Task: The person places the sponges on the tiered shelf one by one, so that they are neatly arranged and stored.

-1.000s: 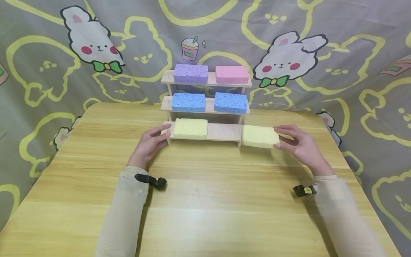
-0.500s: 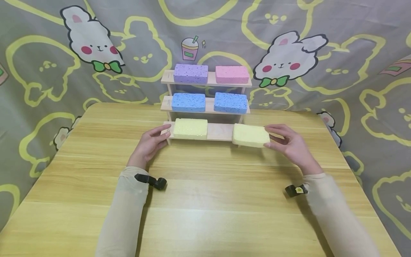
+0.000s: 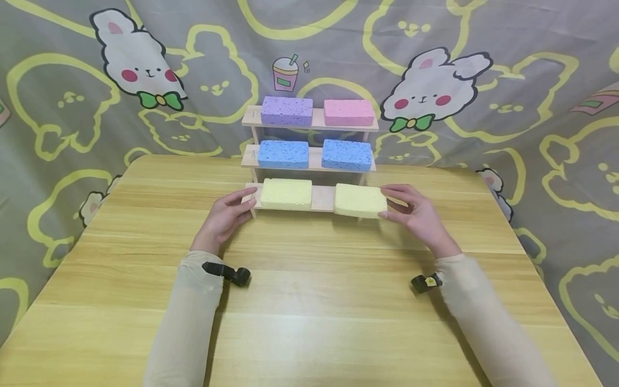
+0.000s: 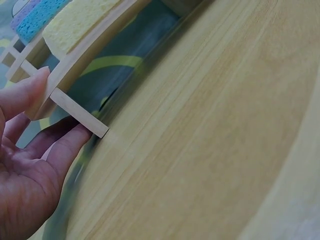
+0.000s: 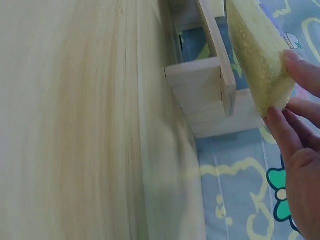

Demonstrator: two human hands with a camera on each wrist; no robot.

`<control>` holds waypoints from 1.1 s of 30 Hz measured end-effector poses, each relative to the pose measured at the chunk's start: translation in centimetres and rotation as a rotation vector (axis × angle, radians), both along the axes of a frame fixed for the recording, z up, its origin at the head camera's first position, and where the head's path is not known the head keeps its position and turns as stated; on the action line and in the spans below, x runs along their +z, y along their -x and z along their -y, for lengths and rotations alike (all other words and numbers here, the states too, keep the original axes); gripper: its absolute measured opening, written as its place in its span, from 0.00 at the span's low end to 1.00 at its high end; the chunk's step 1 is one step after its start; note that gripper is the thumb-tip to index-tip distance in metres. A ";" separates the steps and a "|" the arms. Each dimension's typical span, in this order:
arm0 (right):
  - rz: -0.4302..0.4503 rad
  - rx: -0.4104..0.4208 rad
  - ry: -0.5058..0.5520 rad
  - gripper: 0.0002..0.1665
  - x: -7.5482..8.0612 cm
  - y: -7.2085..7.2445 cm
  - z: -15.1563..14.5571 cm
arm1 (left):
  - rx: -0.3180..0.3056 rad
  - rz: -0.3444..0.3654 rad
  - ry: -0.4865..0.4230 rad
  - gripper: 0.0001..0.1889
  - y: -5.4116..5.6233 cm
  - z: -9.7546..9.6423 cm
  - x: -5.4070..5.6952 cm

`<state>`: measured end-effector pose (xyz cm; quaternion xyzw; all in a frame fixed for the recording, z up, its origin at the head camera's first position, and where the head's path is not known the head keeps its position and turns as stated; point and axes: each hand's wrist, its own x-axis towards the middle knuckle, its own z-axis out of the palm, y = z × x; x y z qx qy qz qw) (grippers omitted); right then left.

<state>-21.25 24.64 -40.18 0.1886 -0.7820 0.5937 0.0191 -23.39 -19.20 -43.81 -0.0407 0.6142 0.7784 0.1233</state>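
Note:
A small three-tier wooden display rack [image 3: 322, 199] stands at the back of the table. My left hand [image 3: 222, 220] holds the left end of its lowest tier, thumb on top and fingers by the leg in the left wrist view. On the right, my right hand [image 3: 418, 220] pinches a yellow sponge [image 3: 360, 201] by its right end, thumb in front. The right wrist view shows this sponge [image 5: 257, 55] tilted, with a gap between it and the tier's board. Another yellow sponge [image 3: 286, 194] lies on the left part of the lowest tier.
Two blue sponges [image 3: 283, 154] sit on the middle tier. The top tier bears a purple sponge [image 3: 287, 110] and a pink sponge [image 3: 348, 112]. Behind the wooden table [image 3: 309, 301] hangs a grey curtain [image 3: 329, 48] with rabbit prints.
My right hand has moved left with the yellow sponge, from beyond the rack's right end to over the lowest tier's right part. My left hand has stayed in place.

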 end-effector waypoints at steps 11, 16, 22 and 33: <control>0.001 0.005 -0.010 0.32 -0.3 1.1 1.6 | 0.003 -0.014 -0.011 0.25 0.2 0.1 -0.2; -0.003 0.013 0.013 0.31 -0.6 1.4 2.1 | -0.004 -0.004 -0.003 0.26 0.2 0.1 -0.2; 0.020 0.017 0.026 0.32 -1.0 1.8 2.8 | 0.001 0.000 -0.005 0.26 0.2 0.1 -0.2; -0.009 -0.026 -0.093 0.33 1.7 0.2 4.1 | -0.003 -0.006 -0.001 0.25 0.1 0.0 -0.1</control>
